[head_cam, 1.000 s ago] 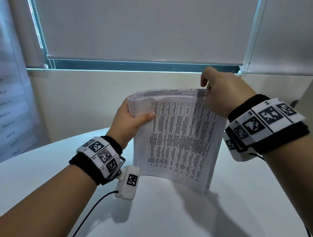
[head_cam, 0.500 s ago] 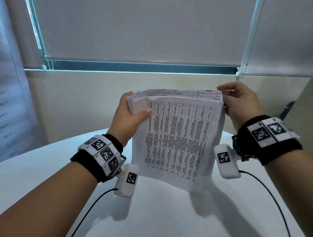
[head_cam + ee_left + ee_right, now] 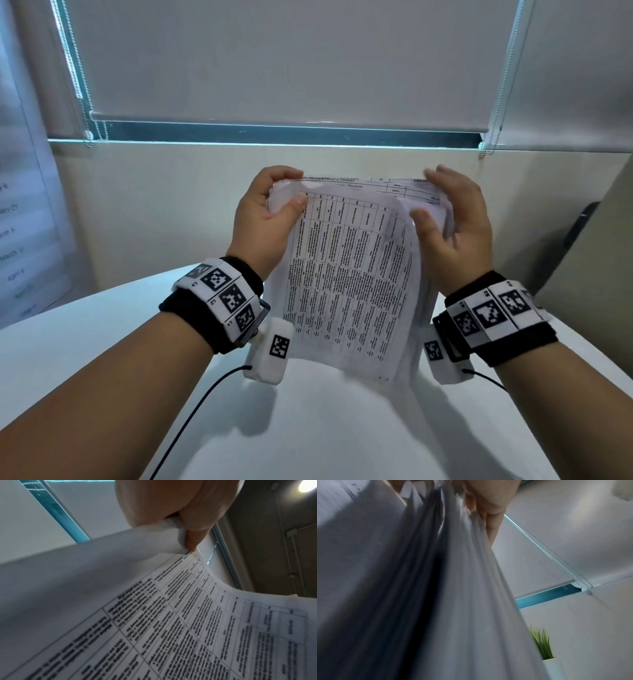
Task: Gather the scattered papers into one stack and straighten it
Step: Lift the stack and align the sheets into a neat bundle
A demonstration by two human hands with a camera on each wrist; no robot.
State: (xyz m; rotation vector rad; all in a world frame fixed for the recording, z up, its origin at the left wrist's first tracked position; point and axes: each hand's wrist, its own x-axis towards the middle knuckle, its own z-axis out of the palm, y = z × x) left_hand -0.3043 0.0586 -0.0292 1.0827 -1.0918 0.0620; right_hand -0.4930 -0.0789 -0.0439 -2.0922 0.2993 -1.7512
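Papers (image 3: 346, 274) stand upright over a white counter (image 3: 102, 342), gathered into one stack and held at the top corners by both hands. The left hand (image 3: 260, 226) pinches the upper left corner, thumb across the printed front sheet and fingers curled behind. The right hand (image 3: 452, 226) cups the upper right edge, thumb on the front and fingers wrapped over the back sheets. The lower edge hangs close to the counter; whether it touches cannot be told from here.

The stack is not yet square. Back sheets stick up above the front one along the top, and the right wrist view shows the sheets (image 3: 462, 574) fanned apart with gaps between them. The front page bows outward in the middle, as the left wrist view (image 3: 188, 615) also shows.

Risks, as they appear: with only corner grips, loose inner sheets could slide out and scatter if either hand eases off. A hard tap on the counter with the pages this bowed could crumple or fold the bottom edge instead of levelling it. A small potted plant (image 3: 542, 645) stands off to the right.
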